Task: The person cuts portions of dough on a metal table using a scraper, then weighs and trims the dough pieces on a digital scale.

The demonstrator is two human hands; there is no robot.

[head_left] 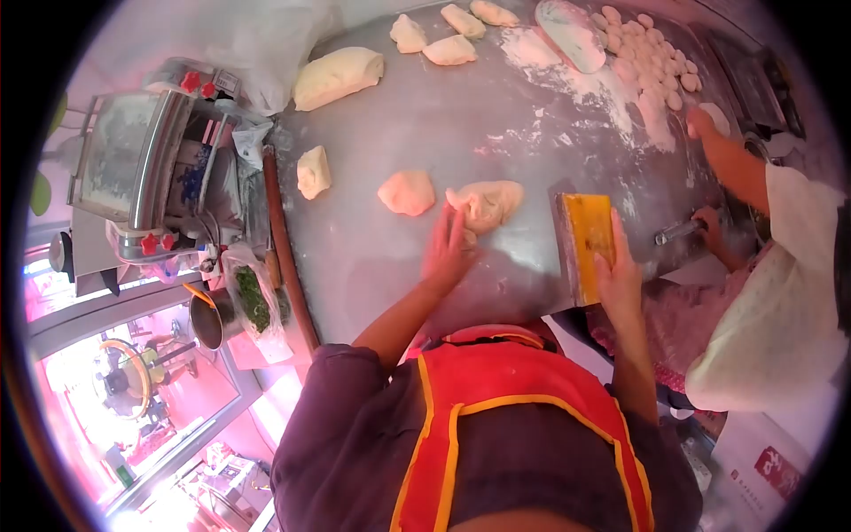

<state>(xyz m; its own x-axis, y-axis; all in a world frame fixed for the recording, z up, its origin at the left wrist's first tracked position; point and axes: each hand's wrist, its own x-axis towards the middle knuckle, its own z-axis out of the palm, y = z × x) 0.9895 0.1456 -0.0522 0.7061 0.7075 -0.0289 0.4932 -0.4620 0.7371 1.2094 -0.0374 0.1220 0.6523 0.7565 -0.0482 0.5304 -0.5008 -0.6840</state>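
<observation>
My left hand (448,252) is at the near left end of a piece of dough (493,203) on the metal worktop, its fingers and thumb closed on that edge. A second, rounder dough piece (407,192) lies just left of it. In my right hand (620,277) is a dough scraper (586,244) with a wide yellow grip. Its metal blade faces left and stands close to the worktop, to the right of the dough; whether it touches the surface I cannot tell.
A dough chunk (313,172), a thick dough log (339,78) and several smaller pieces lie farther off. Flour, a white scoop (571,35) and many small dough balls (647,55) are back right. A co-worker's arm (735,168) reaches in there. A dough machine (142,160) and rolling pin (285,248) are left.
</observation>
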